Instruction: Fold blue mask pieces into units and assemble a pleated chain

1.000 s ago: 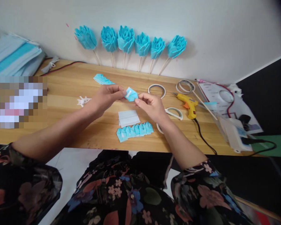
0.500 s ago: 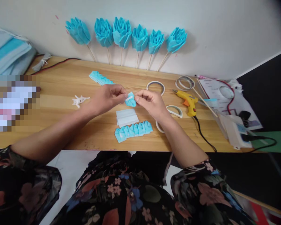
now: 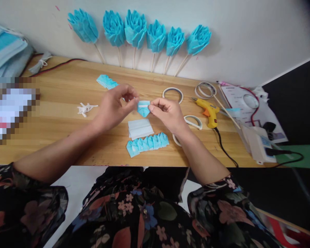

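Observation:
A small folded blue petal (image 3: 144, 109) with a white strip across it is held up between my two hands. My left hand (image 3: 119, 105) pinches its left corner, and my right hand (image 3: 166, 113) pinches its right side with thumb and forefinger. Just below lies a stack of pale flat pieces (image 3: 141, 128). Nearer the table's front edge is a row of overlapping folded blue petals (image 3: 147, 144). Another blue petal row (image 3: 106, 81) lies behind my left hand, which partly hides it.
Several blue flowers on sticks (image 3: 135, 29) lean against the wall. To the right are tape rolls (image 3: 205, 90), a yellow glue gun (image 3: 208, 111) with a cord, and a white power strip (image 3: 260, 146). White scraps (image 3: 85, 109) lie left; folded blue sheets (image 3: 6, 51) are far left.
The petal has turned from tilted to level, its point now downward and its white strip horizontal. My left hand has risen slightly. The camera view has shifted a little.

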Demonstrator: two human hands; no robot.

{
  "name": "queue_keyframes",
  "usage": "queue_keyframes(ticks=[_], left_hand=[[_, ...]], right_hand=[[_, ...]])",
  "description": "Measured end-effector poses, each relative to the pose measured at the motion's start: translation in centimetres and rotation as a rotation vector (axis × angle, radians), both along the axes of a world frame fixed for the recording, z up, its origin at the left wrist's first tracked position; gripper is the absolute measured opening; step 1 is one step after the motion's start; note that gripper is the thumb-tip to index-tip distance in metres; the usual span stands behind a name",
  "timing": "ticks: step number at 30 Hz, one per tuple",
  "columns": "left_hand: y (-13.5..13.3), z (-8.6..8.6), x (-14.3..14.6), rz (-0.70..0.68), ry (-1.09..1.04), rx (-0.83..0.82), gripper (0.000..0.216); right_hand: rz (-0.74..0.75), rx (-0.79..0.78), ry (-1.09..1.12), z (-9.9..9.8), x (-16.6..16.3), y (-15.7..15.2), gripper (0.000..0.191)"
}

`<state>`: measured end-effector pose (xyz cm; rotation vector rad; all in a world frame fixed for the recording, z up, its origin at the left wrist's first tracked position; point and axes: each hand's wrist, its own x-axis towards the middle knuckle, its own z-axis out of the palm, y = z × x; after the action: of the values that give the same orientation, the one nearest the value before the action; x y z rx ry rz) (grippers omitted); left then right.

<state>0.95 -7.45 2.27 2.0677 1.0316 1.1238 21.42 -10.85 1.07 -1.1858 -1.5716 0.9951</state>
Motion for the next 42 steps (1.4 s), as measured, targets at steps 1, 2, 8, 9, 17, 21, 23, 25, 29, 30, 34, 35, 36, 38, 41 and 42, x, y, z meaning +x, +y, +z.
queue_keyframes(ticks=[1,2,8,9,17,21,23,25,29,30,34,35,36,38,41,42], left_hand=[[-0.2,0.0,0.0,0.03,0.003,0.062,0.012],[-0.4,0.0,0.1,0.041,0.019,0.115,0.013],[-0.9,-0.9,0.6,-0.012,0.084,0.158,0.01],[-0.9,-1.1,0.7,-0.006,0.085,0.15,0.009],[-0.9,-1.0,0.7,0.014,0.08,0.116,0.009],[-0.9,-1.0,0.7,0.006,0.072,0.119,0.007],[-0.9,-1.0,0.7,0.001,0.076,0.105,0.006],[-1.0,-1.0,0.7,-0.007,0.081,0.093,0.005],[-1.0,-1.1,0.7,-0.011,0.085,0.082,0.007],[-1.0,-1.1,0.7,-0.006,0.086,0.079,0.008],[-1.0,-1.2,0.7,-0.004,0.08,0.076,0.009],[-1.0,-1.2,0.7,-0.008,0.081,0.074,0.008],[-1.0,-1.2,0.7,-0.011,0.082,0.073,0.007],[-1.0,-1.2,0.7,-0.018,0.088,0.075,0.006],[-1.1,-1.1,0.8,-0.024,0.091,0.08,0.007],[-1.1,-1.1,0.8,-0.024,0.093,0.078,0.007]], right_hand=[[-0.022,0.01,0.0,0.0,-0.1,0.0,0.021],[-0.043,0.02,-0.006,0.0,-0.2,-0.1,0.021],[-0.144,0.136,-0.127,0.1,-0.8,-0.6,0.015],[-0.148,0.166,-0.148,0.1,-0.9,-0.7,0.015],[-0.151,0.375,-0.281,-0.2,-1.0,-1.0,0.013],[-0.151,0.441,-0.352,-0.4,-1.1,-1.0,0.014],[-0.153,0.448,-0.387,-0.5,-1.1,-1.0,0.014],[-0.149,0.463,-0.399,-0.5,-1.1,-1.0,0.015],[-0.144,0.466,-0.405,-0.5,-1.1,-1.1,0.015],[-0.143,0.457,-0.411,-0.5,-1.1,-1.1,0.015],[-0.139,0.43,-0.423,-0.5,-1.1,-1.1,0.015],[-0.139,0.427,-0.422,-0.5,-1.1,-1.1,0.015],[-0.137,0.426,-0.419,-0.5,-1.1,-1.1,0.015],[-0.132,0.434,-0.414,-0.5,-1.1,-1.1,0.015],[-0.126,0.439,-0.426,-0.6,-1.2,-1.0,0.015],[-0.125,0.437,-0.433,-0.7,-1.2,-1.0,0.015]])
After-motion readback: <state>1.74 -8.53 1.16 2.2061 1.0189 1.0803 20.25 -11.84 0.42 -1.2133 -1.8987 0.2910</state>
